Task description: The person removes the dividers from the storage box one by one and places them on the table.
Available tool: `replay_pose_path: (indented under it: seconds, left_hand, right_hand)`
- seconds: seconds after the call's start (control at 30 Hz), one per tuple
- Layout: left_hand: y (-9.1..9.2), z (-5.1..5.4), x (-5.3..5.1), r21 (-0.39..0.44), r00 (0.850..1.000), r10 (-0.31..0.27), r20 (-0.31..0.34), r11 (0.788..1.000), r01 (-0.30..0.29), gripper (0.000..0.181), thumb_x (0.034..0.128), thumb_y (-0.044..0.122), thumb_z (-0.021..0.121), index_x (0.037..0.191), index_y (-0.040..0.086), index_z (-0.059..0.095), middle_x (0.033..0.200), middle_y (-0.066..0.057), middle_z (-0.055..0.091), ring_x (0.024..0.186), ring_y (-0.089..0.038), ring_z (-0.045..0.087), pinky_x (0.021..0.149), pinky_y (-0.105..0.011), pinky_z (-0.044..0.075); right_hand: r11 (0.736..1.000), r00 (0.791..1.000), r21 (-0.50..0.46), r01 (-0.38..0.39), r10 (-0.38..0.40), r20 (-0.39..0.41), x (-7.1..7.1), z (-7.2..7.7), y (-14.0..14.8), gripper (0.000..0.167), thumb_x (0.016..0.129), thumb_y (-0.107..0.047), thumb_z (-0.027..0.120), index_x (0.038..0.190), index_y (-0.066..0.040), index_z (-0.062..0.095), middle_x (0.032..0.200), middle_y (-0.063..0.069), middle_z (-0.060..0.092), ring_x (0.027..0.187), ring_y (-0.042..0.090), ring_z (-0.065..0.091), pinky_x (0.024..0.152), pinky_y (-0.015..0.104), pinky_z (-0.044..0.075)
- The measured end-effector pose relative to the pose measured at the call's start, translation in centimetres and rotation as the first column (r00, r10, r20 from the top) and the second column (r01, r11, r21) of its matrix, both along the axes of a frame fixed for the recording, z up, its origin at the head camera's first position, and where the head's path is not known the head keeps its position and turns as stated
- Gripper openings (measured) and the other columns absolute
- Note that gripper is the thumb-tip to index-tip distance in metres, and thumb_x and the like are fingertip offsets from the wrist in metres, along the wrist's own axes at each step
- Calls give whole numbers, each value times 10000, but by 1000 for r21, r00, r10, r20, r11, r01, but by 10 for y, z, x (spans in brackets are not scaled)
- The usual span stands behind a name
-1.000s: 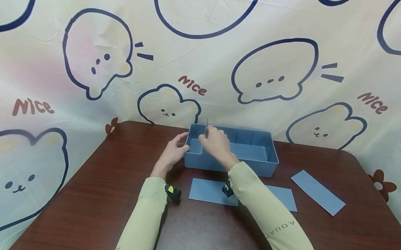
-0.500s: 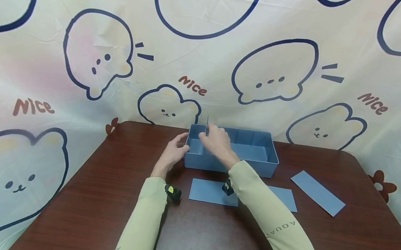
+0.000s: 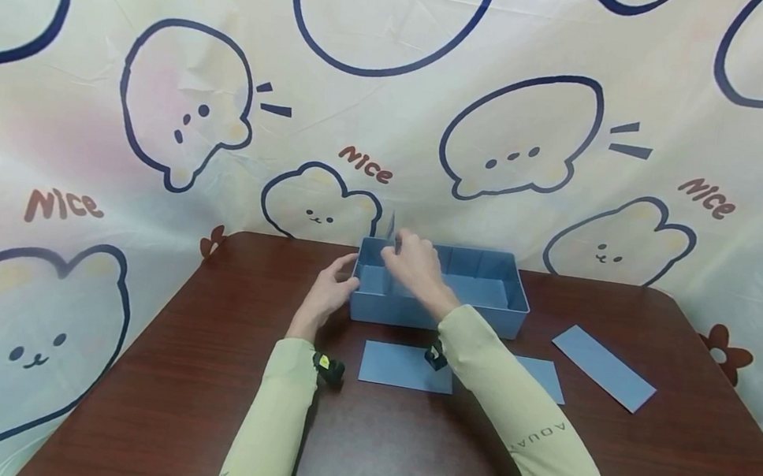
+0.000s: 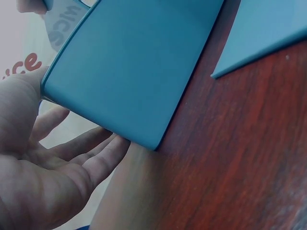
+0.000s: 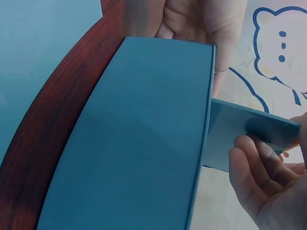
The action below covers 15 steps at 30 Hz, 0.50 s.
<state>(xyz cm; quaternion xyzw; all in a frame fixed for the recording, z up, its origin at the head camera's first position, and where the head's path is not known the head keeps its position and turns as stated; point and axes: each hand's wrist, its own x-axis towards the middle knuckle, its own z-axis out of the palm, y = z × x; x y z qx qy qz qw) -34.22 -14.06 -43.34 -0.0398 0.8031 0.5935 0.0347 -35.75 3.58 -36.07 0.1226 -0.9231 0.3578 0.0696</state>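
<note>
A long, open-topped blue box (image 3: pixel 439 317) stands on the table's far part. My left hand (image 3: pixel 328 289) holds its left end; in the left wrist view the thumb meets the rim and the fingers lie along the end wall (image 4: pixel 129 72). Above the left part of the box, my right hand (image 3: pixel 418 266) pinches a thin blue divider panel (image 3: pixel 391 228) between thumb and fingers. In the right wrist view the divider panel (image 5: pixel 225 132) sticks up past the front wall's rim, and its lower part is hidden behind that wall.
In front of the box lies flat blue panelling (image 3: pixel 401 366), partly covered by my right forearm; whether it is one piece or two I cannot tell. Another blue panel (image 3: pixel 604 369) lies slanted to the right. Behind the brown table (image 3: pixel 192 381) hangs a printed cloth (image 3: pixel 339 114).
My right hand has risen slightly with the divider panel, whose top edge now stands higher above the box and is turned a little. My left hand and the box have stayed put.
</note>
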Motion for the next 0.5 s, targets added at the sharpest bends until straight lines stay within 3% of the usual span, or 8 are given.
replay_pose_path:
  seconds: [0.5]
  left_hand:
    - [0, -1, -1, 3, 1000, 3, 1, 1000, -3, 551, 941, 220, 525, 1460, 361, 406, 1499, -115, 441, 1375, -347, 441, 1088, -557, 407]
  right_hand:
    - [996, 1000, -83, -18, 17, -21, 6, 11, 12, 458, 899, -199, 513, 1337, -64, 535, 600, 58, 567, 500, 204, 557, 477, 285, 445]
